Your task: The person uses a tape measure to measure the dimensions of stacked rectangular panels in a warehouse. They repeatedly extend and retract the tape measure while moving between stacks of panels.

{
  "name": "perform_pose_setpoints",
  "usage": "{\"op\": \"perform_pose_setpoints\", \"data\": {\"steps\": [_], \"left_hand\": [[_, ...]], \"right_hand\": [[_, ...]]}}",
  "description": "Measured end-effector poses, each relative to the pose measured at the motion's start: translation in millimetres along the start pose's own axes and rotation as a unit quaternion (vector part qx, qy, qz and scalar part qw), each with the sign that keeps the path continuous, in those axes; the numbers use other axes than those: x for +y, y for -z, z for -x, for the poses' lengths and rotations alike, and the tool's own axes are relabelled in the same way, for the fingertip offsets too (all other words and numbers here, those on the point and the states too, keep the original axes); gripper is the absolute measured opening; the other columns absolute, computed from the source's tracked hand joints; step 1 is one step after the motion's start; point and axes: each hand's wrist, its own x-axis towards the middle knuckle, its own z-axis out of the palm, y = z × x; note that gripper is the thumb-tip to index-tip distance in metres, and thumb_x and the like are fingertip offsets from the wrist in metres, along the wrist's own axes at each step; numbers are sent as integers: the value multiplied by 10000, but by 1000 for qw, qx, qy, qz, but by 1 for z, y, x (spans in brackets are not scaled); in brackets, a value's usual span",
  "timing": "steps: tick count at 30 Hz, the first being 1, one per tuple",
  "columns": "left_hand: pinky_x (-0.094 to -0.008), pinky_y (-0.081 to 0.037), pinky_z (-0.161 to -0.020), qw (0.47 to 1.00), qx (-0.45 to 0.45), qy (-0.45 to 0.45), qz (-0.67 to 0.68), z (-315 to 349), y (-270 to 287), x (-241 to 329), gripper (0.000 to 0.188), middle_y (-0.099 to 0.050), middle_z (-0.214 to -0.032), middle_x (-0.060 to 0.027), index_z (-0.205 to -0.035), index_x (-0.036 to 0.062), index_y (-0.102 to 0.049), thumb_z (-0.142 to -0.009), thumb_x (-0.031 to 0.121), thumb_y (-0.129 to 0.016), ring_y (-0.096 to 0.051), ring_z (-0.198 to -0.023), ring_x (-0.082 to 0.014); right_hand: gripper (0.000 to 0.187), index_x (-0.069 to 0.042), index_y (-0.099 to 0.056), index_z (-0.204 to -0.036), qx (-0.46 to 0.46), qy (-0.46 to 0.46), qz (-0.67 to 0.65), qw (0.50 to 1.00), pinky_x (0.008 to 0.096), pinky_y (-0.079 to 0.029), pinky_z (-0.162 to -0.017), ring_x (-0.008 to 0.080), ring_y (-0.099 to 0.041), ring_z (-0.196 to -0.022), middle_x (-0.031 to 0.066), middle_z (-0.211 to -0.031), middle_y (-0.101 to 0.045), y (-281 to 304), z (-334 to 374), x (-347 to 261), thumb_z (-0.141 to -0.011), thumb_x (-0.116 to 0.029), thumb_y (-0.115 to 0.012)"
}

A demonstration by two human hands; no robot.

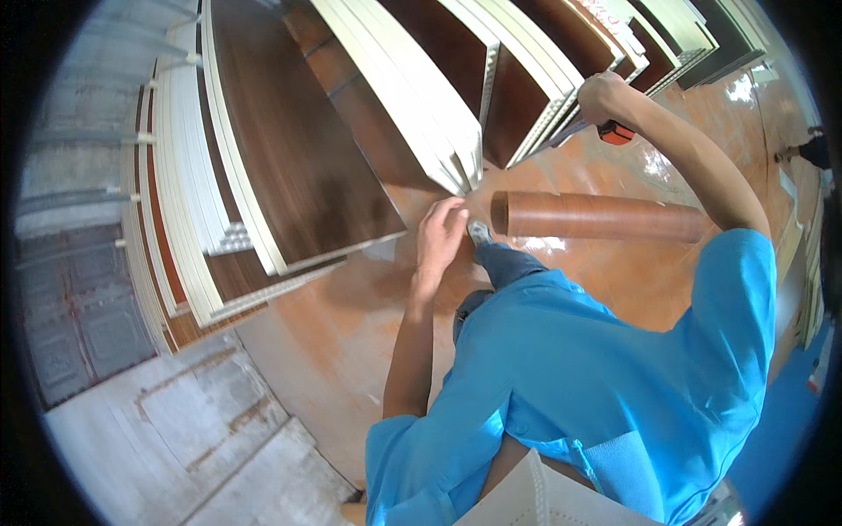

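My left hand (pixel 441 232) is open in front of the lower corner of a stack of cream-edged panels (pixel 412 96), its fingers loosely bent and nothing visible in them. Whether the fingertips touch the panel edge, I cannot tell. Farther off to the right, my right hand (pixel 605 98) is closed round an orange-and-black tool (pixel 616 133), held against the edges of another group of panels (pixel 535 101). Only one end of that tool shows below the hand. A dark brown wood-grain panel (pixel 298 131) leans to the left of my left hand.
A rolled wood-grain sheet (pixel 605 217) lies on the smooth brownish floor (pixel 351 333) beyond my body. More panels (pixel 189 158) stand between metal rack bars (pixel 88 138) at the left. Part of another person (pixel 811 151) in dark clothing shows at the far right.
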Motion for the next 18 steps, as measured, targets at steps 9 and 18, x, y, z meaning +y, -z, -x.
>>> {"op": "perform_pose_setpoints", "data": {"steps": [9, 18], "left_hand": [[-282, -464, -816, 990, -64, 38, 122, -63, 25, -48, 193, -646, -1003, -88, -1032, -15, -619, -914, 131, -572, -593, -911, -147], [-262, -466, -698, 918, -96, 385, 13, 68, 146, -227, 188, -603, -824, -50, -948, 3, -622, -892, 182, -610, -564, -766, -131]], "right_hand": [[241, -85, -727, -932, -33, -33, -47, 998, 398, -544, -710, 272, -675, -854, 102, -951, -701, 54, -88, -8, -736, -196, -640], [263, -105, -701, -1016, -99, -50, -113, 987, 409, -568, -640, 244, -670, -782, 58, -890, -691, 54, -242, -65, -793, -243, -686]]}}
